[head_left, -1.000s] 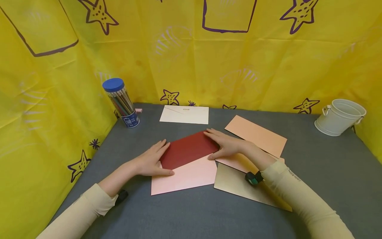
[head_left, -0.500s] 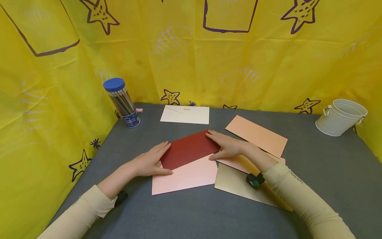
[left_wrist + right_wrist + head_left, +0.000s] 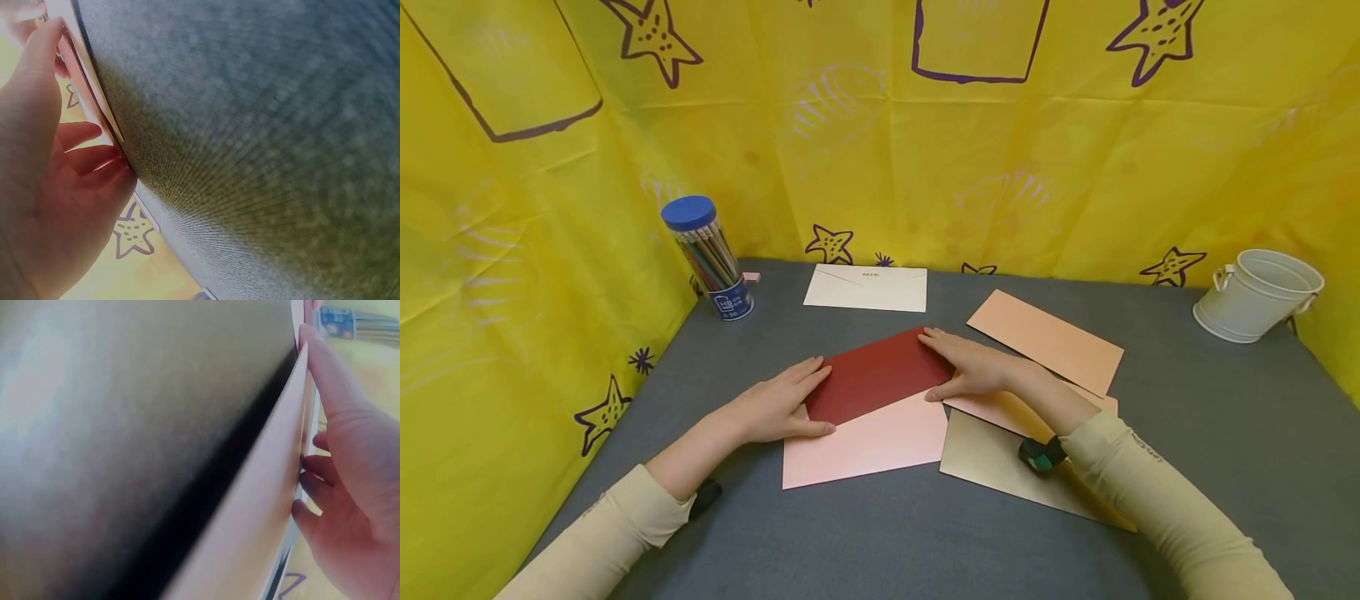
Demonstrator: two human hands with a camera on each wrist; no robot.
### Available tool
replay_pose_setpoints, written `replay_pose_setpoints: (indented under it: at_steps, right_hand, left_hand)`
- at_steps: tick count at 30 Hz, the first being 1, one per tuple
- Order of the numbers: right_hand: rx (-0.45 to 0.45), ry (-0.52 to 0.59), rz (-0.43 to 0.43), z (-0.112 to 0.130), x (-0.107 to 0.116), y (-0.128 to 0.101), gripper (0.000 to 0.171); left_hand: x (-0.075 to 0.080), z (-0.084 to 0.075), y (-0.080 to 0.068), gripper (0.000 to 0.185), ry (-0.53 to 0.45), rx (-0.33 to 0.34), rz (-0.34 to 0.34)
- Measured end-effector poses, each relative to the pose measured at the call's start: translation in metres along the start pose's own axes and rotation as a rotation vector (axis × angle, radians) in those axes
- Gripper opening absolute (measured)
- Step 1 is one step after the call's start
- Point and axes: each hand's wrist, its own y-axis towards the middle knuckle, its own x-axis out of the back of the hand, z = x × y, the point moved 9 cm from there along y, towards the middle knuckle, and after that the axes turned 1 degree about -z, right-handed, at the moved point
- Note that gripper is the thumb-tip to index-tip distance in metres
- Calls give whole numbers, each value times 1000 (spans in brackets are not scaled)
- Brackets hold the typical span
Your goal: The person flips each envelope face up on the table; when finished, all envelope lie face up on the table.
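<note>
A dark red envelope (image 3: 876,375) lies slanted across a pale pink envelope (image 3: 865,446) on the dark grey table. My left hand (image 3: 771,408) rests at its left end, fingers near the far corner and thumb over the pink envelope. At the other end lies my right hand (image 3: 973,365), fingertips on the far corner and thumb by the near edge. A peach envelope (image 3: 988,407) is partly hidden beneath my right hand and forearm. In the right wrist view, that hand's thumb (image 3: 322,353) stretches along the stacked paper edges.
A gold envelope (image 3: 992,462) lies under my right forearm. Behind it is another peach envelope (image 3: 1048,340). At the back are a white envelope (image 3: 865,289), a blue-lidded tub of pencils (image 3: 709,258), a small pink block (image 3: 751,277) and a white bucket (image 3: 1255,300).
Both hands stay almost still at the red envelope's ends. The right fingertips have slid very slightly towards me; the whole scene shifts a few pixels right.
</note>
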Motion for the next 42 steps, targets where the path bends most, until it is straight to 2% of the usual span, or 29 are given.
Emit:
replay_pose_setpoints:
  at_steps: [7,18,24,34,38,42]
  right_hand:
    - [-22,-64,-43,2,3,-1,98]
    - [35,-198,-101,12,7,-2,92]
    - [39,-283,-86,15,6,-3,88]
    - [106,-457,-69,19,1,-3,83]
    - [135,-486,-74,21,1,-3,80]
    - [141,-460,-80,22,2,-4,78]
  left_hand:
    - [1,0,-1,105,-20,-16,-12]
    - [2,-1,-1,97,-14,-24,-9]
    - [0,0,0,95,6,-25,-7]
    - [-2,1,0,93,24,-43,2]
    - [0,-2,-1,89,29,-68,-5]
    - [2,-6,-1,86,25,-93,-8]
